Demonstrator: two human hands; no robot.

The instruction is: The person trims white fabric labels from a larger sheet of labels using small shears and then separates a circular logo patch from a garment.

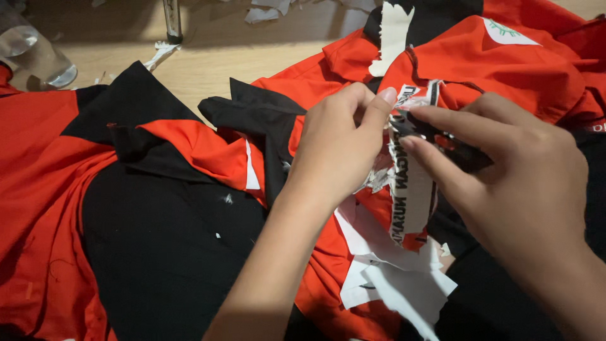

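A garment workshop, by the look of it: red-and-black shirts lie heaped over a wooden table, with white backing-paper scraps torn from printed strips scattered among them and along the far edge.

Red and black garment, spread in folds over a light wooden table; a white lettered strip runs down its front, with torn white paper backing lying below. Left hand pinches the strip's upper end between thumb and forefinger; right hand grips a small dark tool just beside it. Paper scraps and a clear plastic bag lie at the table's far edge.
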